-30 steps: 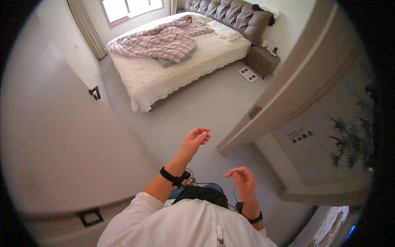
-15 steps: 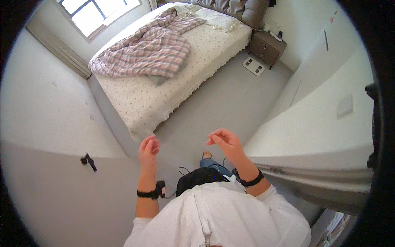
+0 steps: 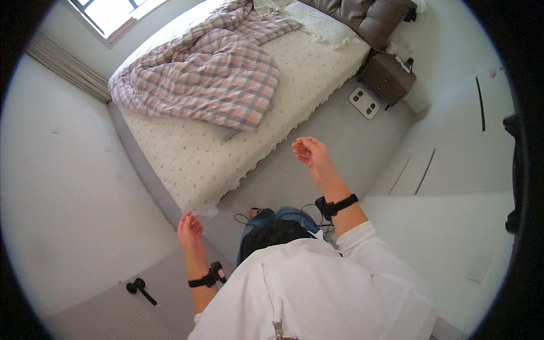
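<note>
My left hand (image 3: 191, 229) hangs in the air near the bed's front corner, fingers loosely bent and apart, with nothing in it. Farther forward, my right hand (image 3: 313, 156) is raised over the floor beside the bed; its fingers are half curled and it too holds nothing. Neither hand touches anything. A black strap with a small device circles each wrist. The bed (image 3: 164, 153) lies ahead under a cream, small-patterned cover with a frilled edge. On it is a rumpled pink, grey and white plaid quilt (image 3: 209, 82), with a grey piece showing under its near edge.
A brown nightstand (image 3: 390, 78) stands beside the padded headboard (image 3: 362, 20). On the floor before it lies a white scale (image 3: 363, 103). White cabinet doors (image 3: 453, 147) run along the right. At lower left is a door with a black handle (image 3: 141, 289). Cables hang by my legs.
I have moved forward, past the door edge on the right. My right hand has swung forward and up, while my left hand has dropped back and leftward.
</note>
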A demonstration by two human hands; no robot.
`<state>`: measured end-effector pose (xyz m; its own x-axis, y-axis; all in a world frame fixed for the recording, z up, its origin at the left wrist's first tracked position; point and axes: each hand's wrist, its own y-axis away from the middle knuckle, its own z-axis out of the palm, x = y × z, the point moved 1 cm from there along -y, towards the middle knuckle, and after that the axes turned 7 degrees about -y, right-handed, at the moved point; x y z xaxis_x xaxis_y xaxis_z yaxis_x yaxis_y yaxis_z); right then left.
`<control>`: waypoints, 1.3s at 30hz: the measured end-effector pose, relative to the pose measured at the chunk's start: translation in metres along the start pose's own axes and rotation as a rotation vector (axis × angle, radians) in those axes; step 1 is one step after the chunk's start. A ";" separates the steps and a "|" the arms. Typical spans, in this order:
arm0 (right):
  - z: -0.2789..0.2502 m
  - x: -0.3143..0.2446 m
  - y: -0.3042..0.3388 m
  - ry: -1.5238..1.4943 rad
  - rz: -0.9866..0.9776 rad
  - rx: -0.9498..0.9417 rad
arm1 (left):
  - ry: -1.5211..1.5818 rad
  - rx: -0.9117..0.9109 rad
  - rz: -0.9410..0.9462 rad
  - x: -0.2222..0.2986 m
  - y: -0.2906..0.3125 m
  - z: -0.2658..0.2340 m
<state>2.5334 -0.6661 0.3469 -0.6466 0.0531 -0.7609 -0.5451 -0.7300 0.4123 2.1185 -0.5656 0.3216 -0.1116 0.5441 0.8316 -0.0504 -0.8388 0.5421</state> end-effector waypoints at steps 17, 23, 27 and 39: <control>-0.130 0.175 -0.440 0.190 0.611 0.502 | -0.189 0.120 -0.372 0.031 -0.162 0.187; -0.080 0.186 -0.520 0.006 0.631 0.503 | -0.203 0.183 -0.461 0.032 -0.188 0.231; -0.029 0.178 -0.531 -0.366 0.777 0.344 | -0.165 0.313 -0.570 0.036 -0.194 0.242; 0.048 0.159 -0.513 -0.195 0.497 0.455 | -0.119 0.200 -0.470 0.035 -0.206 0.250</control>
<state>2.6845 -0.2504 0.0381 -0.9379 -0.0604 -0.3416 -0.3016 -0.3445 0.8890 2.3732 -0.3692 0.2691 -0.0088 0.8691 0.4946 0.1238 -0.4898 0.8630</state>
